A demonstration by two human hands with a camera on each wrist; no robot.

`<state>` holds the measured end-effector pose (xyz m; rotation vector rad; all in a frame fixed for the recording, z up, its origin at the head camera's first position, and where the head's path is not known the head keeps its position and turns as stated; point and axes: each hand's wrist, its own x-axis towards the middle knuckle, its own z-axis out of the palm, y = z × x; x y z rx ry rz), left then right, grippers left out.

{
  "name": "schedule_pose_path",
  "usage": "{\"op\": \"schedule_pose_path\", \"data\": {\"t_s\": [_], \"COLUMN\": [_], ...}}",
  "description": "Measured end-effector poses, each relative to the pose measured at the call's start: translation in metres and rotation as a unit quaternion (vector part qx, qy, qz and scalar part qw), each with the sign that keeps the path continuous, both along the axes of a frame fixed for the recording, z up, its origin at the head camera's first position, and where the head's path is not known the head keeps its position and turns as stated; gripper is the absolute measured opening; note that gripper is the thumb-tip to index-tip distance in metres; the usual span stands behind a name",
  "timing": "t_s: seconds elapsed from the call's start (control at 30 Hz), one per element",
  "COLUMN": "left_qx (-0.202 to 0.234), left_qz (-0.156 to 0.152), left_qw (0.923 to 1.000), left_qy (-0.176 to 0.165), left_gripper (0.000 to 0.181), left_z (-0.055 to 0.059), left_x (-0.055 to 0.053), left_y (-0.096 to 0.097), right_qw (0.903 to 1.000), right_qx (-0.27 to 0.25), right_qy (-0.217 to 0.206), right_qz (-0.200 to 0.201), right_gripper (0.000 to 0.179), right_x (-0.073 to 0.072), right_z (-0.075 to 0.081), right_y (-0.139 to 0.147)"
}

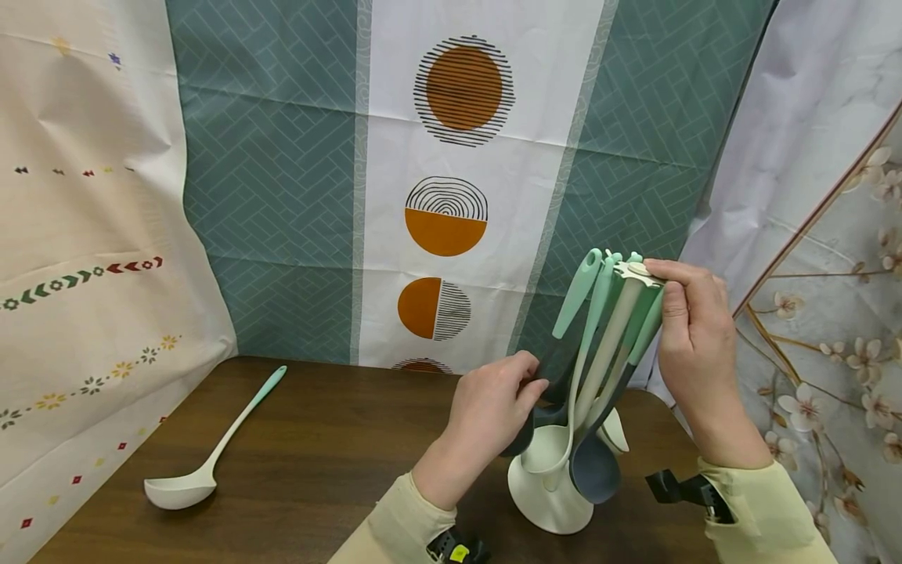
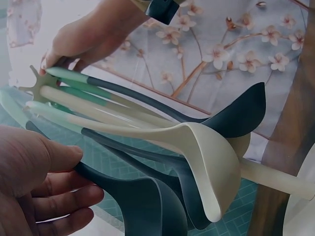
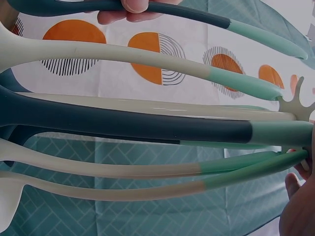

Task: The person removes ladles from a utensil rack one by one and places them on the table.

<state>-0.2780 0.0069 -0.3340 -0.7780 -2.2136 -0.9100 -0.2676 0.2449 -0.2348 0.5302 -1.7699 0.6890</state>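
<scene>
The fingers of your left hand (image 1: 486,403) are pinching the handle of a dark utensil (image 2: 140,191), the lower fingers curving loosely below; its mint end is sitting near the stand's top, though whether it is hooking on cannot be told. The fingers of your right hand (image 1: 698,345) are gripping the hooked top of the cream utensil stand (image 1: 553,509). Other mint-ended utensils are hanging around its post, including a dark round-headed spoon (image 1: 595,471). The stand is resting toward the right of the brown counter (image 1: 317,446). Well apart, at left, a cream ladle (image 1: 179,491) is lying. Behind, a teal-and-white cloth (image 1: 282,180) is hanging.
</scene>
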Motion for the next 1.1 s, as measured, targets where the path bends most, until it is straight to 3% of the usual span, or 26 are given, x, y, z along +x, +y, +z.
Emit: {"op": "schedule_pose_path", "data": {"t_s": [0.6,1.1], "left_qx": [-0.008,-0.032], "left_qz": [0.024,0.054], "left_qw": [0.9993,0.998], "left_qy": [0.028,0.011], "left_gripper": [0.015,0.012], "left_z": [-0.003,-0.007], "left_x": [-0.001,-0.004], "left_y": [-0.018,-0.039], "right_qw": [1.0,1.0], "right_qx": [-0.005,-0.001], "right_qy": [0.006,0.004], "right_qz": [0.002,0.005], "right_gripper": [0.032,0.033], "right_x": [-0.001,-0.002], "right_z": [-0.002,-0.001], "right_y": [0.0,0.0]}}
